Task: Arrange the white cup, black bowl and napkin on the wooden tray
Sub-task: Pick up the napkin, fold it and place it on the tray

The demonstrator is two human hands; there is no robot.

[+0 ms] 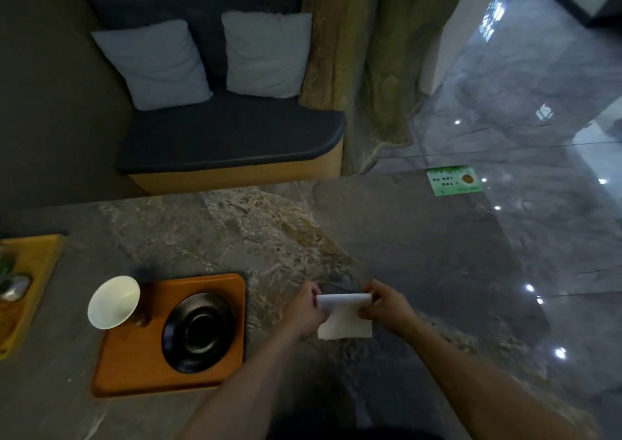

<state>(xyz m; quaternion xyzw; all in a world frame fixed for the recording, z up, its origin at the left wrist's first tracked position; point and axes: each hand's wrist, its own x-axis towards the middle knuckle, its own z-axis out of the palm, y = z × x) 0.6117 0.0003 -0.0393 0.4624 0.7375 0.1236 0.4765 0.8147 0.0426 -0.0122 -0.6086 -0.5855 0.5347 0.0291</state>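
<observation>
Head view: both hands' fingers (pixel 365 311) pinch the folded napkin (pixel 346 318), partly hiding it.

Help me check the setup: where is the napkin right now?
In the head view, right of the wooden tray, the napkin is held between the left hand and right hand above the stone table.

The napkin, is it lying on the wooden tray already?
No, the napkin is held by both hands to the right of the wooden tray, above the stone table.
</observation>
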